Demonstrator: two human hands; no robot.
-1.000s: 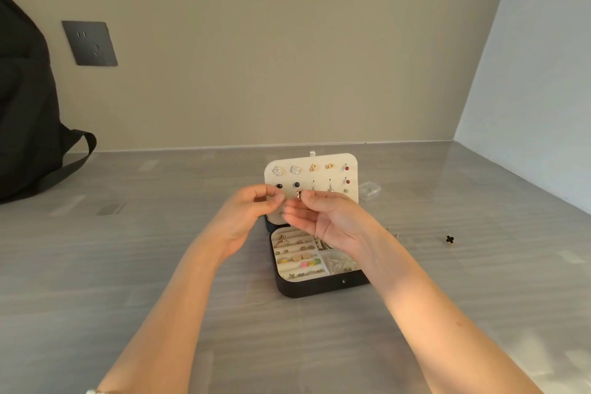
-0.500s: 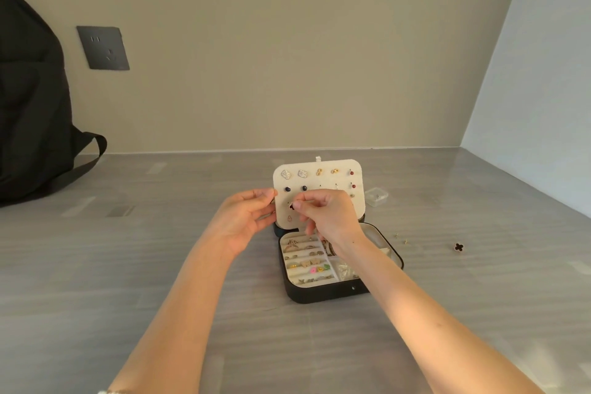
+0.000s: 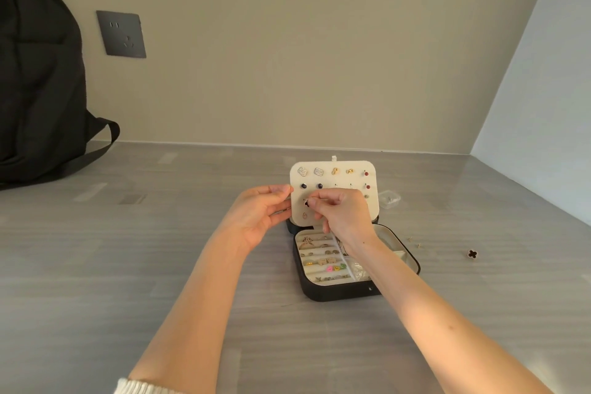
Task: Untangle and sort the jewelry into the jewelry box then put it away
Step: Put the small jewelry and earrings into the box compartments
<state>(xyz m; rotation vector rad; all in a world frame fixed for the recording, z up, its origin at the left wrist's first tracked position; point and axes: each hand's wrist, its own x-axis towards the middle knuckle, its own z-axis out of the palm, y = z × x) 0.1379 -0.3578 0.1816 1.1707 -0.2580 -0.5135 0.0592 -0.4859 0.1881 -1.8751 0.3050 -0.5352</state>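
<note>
A black jewelry box (image 3: 339, 293) lies open on the grey table, its cream compartments holding rings and small earrings. Its cream earring panel (image 3: 372, 209) stands upright behind, studded with several earrings. My left hand (image 3: 256, 217) holds the panel's left edge between thumb and fingers. My right hand (image 3: 343, 213) pinches a small dark clover earring (image 3: 307, 202) against the panel's lower left part. A matching black clover earring (image 3: 472, 253) lies on the table to the right, with tiny gold pieces (image 3: 413, 241) near the box.
A small clear plastic case (image 3: 389, 199) sits right of the panel. A black backpack (image 3: 38, 80) leans on the wall at the far left, beside a dark wall socket (image 3: 121, 34). The wall corner closes off the right side.
My right hand has moved from in front of the panel to its lower left part, bringing the dark earring onto it. My left hand has shifted to the panel's left edge.
</note>
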